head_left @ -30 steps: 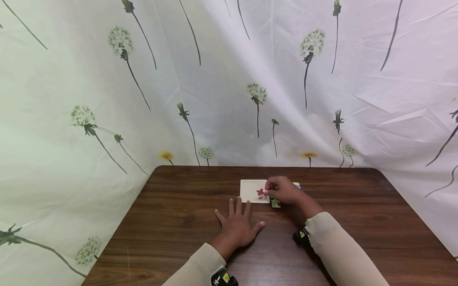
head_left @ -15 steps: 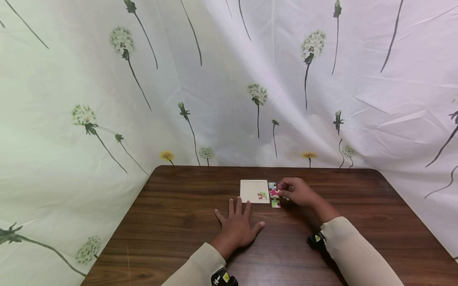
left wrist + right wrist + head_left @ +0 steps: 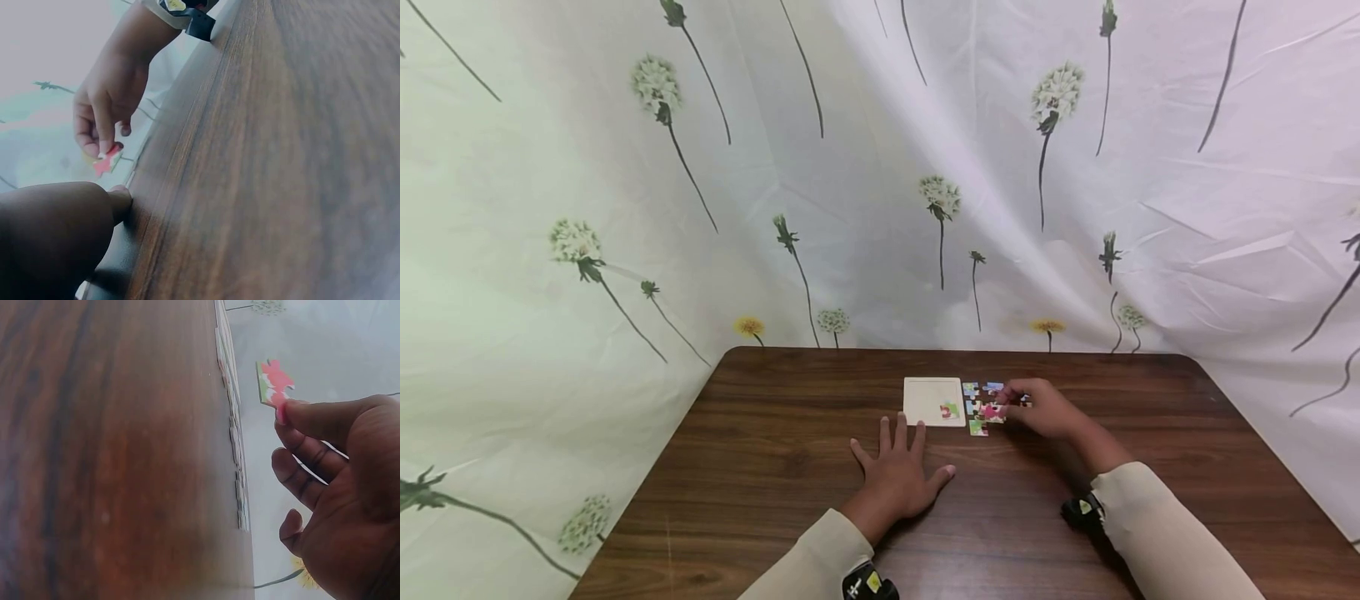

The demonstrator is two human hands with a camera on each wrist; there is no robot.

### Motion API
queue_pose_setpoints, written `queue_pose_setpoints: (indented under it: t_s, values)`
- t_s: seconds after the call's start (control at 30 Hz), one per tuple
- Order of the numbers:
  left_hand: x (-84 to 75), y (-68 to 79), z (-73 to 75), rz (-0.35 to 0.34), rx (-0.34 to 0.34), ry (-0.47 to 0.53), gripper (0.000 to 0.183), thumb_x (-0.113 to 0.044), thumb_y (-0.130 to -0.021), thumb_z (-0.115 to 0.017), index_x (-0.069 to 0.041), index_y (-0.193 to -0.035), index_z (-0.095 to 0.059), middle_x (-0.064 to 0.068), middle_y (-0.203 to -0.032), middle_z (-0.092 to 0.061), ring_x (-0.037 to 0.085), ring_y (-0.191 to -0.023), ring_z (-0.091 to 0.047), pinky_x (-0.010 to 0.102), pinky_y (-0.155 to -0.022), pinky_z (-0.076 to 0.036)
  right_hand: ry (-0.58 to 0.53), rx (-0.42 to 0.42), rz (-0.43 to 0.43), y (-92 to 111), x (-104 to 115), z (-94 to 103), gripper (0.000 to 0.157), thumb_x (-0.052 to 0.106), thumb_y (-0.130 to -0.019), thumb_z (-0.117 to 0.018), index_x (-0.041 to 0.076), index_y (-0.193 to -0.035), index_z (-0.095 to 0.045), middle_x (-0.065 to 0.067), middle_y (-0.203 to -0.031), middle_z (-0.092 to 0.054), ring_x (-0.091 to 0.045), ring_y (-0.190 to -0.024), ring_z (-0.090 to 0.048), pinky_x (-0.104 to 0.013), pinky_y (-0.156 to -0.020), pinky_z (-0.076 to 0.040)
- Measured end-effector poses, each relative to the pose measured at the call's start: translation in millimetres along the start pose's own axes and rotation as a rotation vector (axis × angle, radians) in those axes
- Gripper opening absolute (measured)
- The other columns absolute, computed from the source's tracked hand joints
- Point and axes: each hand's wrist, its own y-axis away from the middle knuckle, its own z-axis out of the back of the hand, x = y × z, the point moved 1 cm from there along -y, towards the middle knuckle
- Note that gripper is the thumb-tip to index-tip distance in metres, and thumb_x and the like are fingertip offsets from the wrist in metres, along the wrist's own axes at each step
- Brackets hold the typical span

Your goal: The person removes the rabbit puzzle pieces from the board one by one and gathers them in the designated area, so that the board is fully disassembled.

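Between thumb and forefinger, my right hand (image 3: 1041,406) pinches a red, white and green puzzle piece (image 3: 275,382). The right wrist view shows that piece raised off the table, its flat edge to the left. In the head view it overlaps the loose puzzle pieces (image 3: 977,427) lying right of the pale puzzle tray (image 3: 925,400). One green and red piece (image 3: 950,410) sits in the tray's lower right corner. My left hand (image 3: 895,479) lies flat with fingers spread, fingertips at the tray's near edge.
The dark wooden table (image 3: 775,467) ends at a far edge just behind the tray. A white curtain (image 3: 865,208) printed with dandelions hangs directly behind it. Several loose pieces lie partly hidden under and behind the right hand.
My right hand has carried the red piece from over the tray rightward, above the loose pieces, uncovering more of them and the piece in the tray. The left hand stays put.
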Motion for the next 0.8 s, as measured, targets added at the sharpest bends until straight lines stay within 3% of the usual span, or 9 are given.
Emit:
queue_pose_setpoints:
  t_s: [0.23, 0.6, 0.8]
  values:
    - [-1.1, 0.5, 0.8, -0.003, 0.002, 0.012, 0.093, -0.081, -0.103, -0.045, -0.023, -0.175, -0.030, 0.016, -0.184, -0.017, 0.045, -0.172, -0.010, 0.091, -0.120, -0.009, 0.028, 0.048, -0.045, 7, -6, 2.4, 0.009, 0.004, -0.103, -0.074, 0.011, -0.100, -0.078, 0.002, -0.095, -0.073, -0.005, -0.088, -0.063, -0.029, -0.083, -0.053]
    - [-1.7, 0.5, -1.1, 0.005, 0.009, 0.017, 0.094, -0.082, -0.103, -0.045, -0.023, -0.175, -0.031, 0.016, -0.184, -0.017, 0.045, -0.172, -0.010, 0.091, -0.120, -0.007, 0.008, 0.091, -0.025, 13, -8, 4.0, 0.008, 0.008, -0.101, -0.078, 0.012, -0.095, -0.075, 0.003, -0.089, -0.072, -0.003, -0.082, -0.058, -0.027, -0.078, -0.048]
    - [-1.4, 0.8, -0.5, 0.004, 0.003, 0.016, 0.094, -0.081, -0.103, -0.045, -0.023, -0.175, -0.030, 0.016, -0.184, -0.016, 0.045, -0.172, -0.010, 0.091, -0.120, -0.007, 0.027, 0.078, -0.041, 12, -9, 3.4, 0.006, 0.004, -0.102, -0.075, 0.009, -0.097, -0.076, 0.001, -0.092, -0.074, -0.003, -0.084, -0.060, -0.026, -0.078, -0.051]
